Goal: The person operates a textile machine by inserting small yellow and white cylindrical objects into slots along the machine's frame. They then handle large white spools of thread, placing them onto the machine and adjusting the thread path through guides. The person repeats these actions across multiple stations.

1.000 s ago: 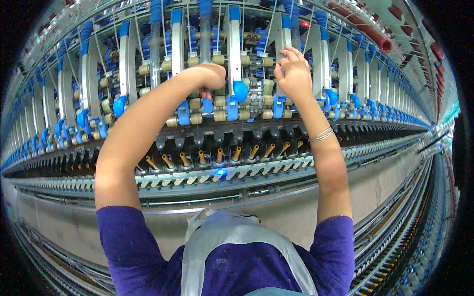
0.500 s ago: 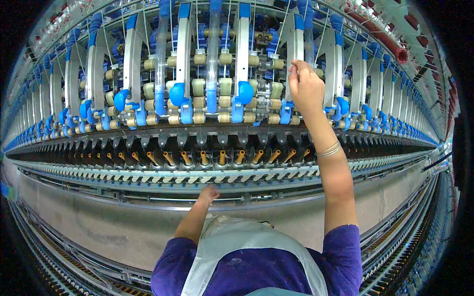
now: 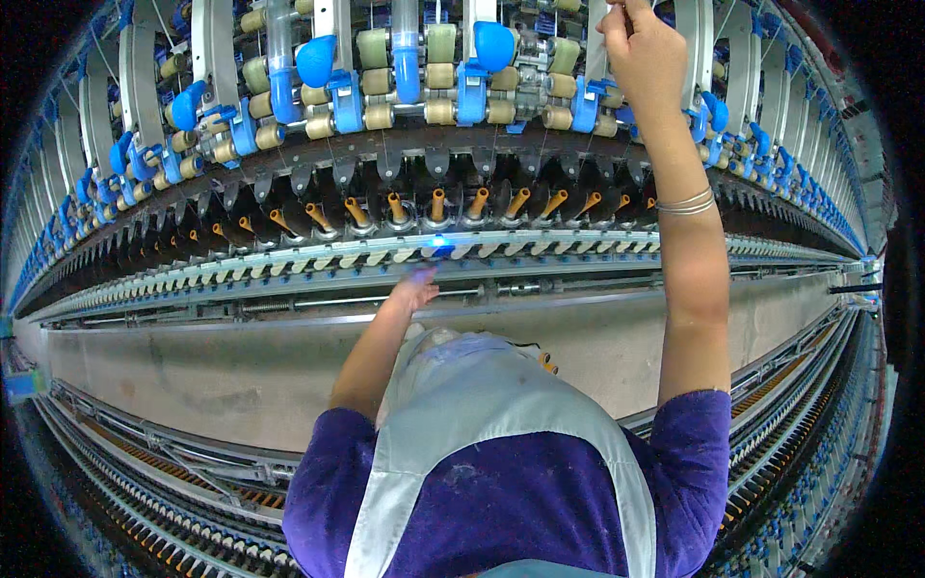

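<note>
Since the earlier frame, both hands and the machine sit higher in view. Relative to the orange tubes (image 3: 438, 204): left hand (image 3: 414, 292) below, near the pale rail (image 3: 525, 248); blurred, can't tell the fingers' state. Right hand above and right (image 3: 647, 63), fingers curled, grip unclear, beside a metal arm (image 3: 598, 53). Arm looks stiff, probably smooth; best held by its side edges.

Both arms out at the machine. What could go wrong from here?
1. The right hand is up by the rollers: fingers might get pinched if those are turning, which I can't tell.
2. The bangles on that arm could snag on a machine part.
3. The left hand, blurred, is on the near side of the orange tubes; it might knock one if it reached in.
</note>
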A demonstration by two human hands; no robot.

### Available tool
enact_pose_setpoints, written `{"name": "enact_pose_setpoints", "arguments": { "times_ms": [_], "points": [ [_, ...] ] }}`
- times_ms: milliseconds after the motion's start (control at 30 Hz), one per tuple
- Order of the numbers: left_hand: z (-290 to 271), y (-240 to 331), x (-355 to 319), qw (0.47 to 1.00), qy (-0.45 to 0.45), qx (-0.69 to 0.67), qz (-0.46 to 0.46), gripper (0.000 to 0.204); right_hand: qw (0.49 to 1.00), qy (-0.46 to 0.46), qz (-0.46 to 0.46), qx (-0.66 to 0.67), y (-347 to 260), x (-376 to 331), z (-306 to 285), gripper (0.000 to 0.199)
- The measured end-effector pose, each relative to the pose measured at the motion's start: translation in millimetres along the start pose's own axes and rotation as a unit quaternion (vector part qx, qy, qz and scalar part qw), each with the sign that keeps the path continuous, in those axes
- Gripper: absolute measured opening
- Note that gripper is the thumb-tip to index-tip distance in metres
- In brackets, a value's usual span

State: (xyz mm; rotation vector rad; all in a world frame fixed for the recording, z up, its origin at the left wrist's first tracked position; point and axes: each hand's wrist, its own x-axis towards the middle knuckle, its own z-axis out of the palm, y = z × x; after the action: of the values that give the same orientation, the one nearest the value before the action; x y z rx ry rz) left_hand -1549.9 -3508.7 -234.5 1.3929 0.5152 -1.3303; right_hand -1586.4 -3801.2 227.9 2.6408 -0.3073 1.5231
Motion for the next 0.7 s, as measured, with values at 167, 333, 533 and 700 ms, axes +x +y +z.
{"name": "enact_pose_setpoints", "arguments": {
  "times_ms": [167, 333, 533, 700],
  "points": [
    [47, 9, -112, 0.802, 0.037, 0.272, 0.53, 0.057, 0.998, 0.051, -0.024, -0.027, -7, 2, -4, 0.009],
    [105, 92, -98, 0.743, 0.196, 0.231, 0.597, 0.039, 0.997, 0.061, -0.029, -0.04, -4, -2, 1, 0.009],
    [112, 155, -216, 0.635, 0.008, 0.029, 0.772, 0.019, 0.992, 0.096, -0.055, -0.052, 7, 6, -2, 0.014],
    [97, 180, -304, 0.688, -0.264, -0.148, 0.66, 0.053, 0.955, 0.215, -0.192, 0.068, -28, -31, -21, 0.015]
  ]
}}
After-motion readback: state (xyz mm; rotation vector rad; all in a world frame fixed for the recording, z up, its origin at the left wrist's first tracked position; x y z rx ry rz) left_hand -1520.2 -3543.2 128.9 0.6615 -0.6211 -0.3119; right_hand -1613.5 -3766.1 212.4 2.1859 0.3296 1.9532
